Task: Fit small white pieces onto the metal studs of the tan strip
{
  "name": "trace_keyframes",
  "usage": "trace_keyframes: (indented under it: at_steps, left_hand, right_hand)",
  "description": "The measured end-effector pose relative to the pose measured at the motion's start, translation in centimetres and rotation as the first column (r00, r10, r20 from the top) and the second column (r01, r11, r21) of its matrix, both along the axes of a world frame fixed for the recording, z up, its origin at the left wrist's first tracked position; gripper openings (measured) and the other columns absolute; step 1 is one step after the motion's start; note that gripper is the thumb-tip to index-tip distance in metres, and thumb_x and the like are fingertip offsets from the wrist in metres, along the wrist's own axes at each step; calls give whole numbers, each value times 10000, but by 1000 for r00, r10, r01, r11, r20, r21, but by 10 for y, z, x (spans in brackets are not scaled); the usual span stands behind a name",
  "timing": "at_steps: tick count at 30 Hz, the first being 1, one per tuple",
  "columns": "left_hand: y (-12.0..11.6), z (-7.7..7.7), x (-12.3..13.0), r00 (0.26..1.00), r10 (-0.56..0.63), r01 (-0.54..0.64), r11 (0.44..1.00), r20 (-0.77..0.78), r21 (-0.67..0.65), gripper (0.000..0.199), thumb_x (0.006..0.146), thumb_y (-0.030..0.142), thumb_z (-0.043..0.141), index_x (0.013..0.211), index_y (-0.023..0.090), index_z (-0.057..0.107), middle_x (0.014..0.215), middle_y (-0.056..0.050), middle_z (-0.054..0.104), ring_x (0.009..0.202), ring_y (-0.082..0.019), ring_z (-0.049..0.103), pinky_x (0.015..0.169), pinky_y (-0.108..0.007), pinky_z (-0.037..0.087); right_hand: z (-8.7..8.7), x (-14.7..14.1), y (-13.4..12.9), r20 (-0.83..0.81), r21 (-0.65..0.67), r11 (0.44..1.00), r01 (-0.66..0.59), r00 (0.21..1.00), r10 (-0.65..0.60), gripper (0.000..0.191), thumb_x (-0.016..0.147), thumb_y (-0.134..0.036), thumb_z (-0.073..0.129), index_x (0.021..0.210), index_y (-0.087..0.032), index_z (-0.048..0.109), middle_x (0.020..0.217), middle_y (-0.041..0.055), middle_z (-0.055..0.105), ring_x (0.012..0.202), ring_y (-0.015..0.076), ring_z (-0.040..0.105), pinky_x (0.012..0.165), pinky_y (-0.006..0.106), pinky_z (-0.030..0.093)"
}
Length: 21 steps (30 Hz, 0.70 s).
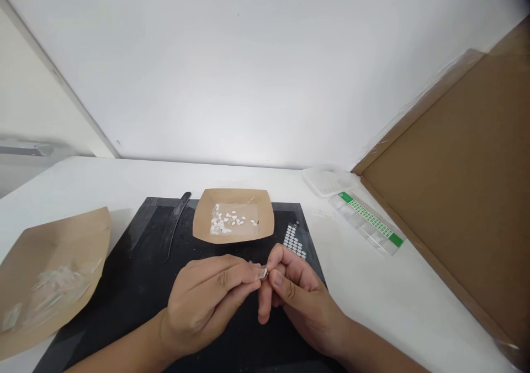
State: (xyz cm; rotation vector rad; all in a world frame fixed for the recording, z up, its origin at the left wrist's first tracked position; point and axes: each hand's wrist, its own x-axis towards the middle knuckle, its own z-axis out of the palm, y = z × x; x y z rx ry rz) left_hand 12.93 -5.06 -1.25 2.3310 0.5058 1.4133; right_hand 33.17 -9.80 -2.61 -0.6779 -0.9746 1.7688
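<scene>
Over the black mat, my left hand (215, 295) is closed, with its thumb and fingertips pinching a small clear piece with a white patch (263, 274). My right hand (302, 301) meets it from the other side, thumb and index finger closed at the piece's right edge. What exactly the piece is cannot be made out, and the fingers cover much of it. Just beyond the right hand lies a sheet of white oval stickers (293, 242). A brown paper tray (234, 196) behind the hands holds loose white ovals (221, 225) on a clear sheet.
On the left, a larger brown paper tray (83, 226) contains several clear plastic strips (62, 284). A dark curved file (177, 224) rests on the black mat (141, 257). At right are a clear case with a green label (370, 221), a translucent container (329, 180) and a cardboard panel (451, 185).
</scene>
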Motion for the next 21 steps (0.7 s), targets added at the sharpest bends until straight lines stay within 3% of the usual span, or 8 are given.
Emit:
trace_keyframes:
  at_steps: [5, 9, 12, 16, 21]
  left_hand:
    - [2, -3, 0, 1000, -9, 8, 997, -7, -73, 98, 1048, 121, 637, 1082, 148, 725, 962, -62, 806, 864, -129, 780, 784, -176, 632]
    - [1, -11, 0, 999, 0, 5, 989, 33, -147, 115, 1004, 94, 681, 1078, 169, 727, 1004, -69, 803, 741, -114, 748, 587, -169, 585]
    - [1, -14, 1, 998, 12, -1, 986, 66, -168, 135, 979, 74, 694, 1064, 175, 723, 1055, -85, 802, 681, -109, 724, 523, -185, 563]
    - [1, -12, 1, 997, 30, -23, 994, 65, -107, 175, 946, 37, 716, 1060, 170, 718, 1065, -87, 817, 789, -139, 785, 563, -180, 611]
    - [1, -4, 2, 997, 44, -46, 999, 69, 23, 194, 898, 6, 777, 1012, 150, 717, 980, -63, 835, 892, -148, 814, 802, -202, 678]
  right_hand:
    - [-6, 3, 2, 68, 54, 999, -4, 998, 0, 258, 1097, -423, 641, 1007, -209, 530, 740, -1, 783, 646, 95, 662, 658, 243, 354]
    - [-7, 4, 3, 105, 76, 997, -4, 994, -4, 244, 1112, -418, 615, 1021, -210, 527, 740, 2, 783, 644, 104, 650, 664, 256, 356]
    - [-5, 5, 3, 121, 79, 997, 11, 992, -20, 235, 1118, -410, 603, 1018, -210, 529, 735, 1, 778, 643, 106, 621, 669, 264, 352]
    - [-5, 5, 3, 149, 83, 996, 35, 988, -47, 242, 1116, -421, 605, 1025, -208, 539, 721, -5, 767, 630, 104, 578, 674, 269, 346]
    - [-4, 5, 2, 149, 74, 996, 52, 987, -63, 239, 1115, -419, 611, 1029, -211, 530, 703, -19, 748, 644, 103, 584, 684, 258, 360]
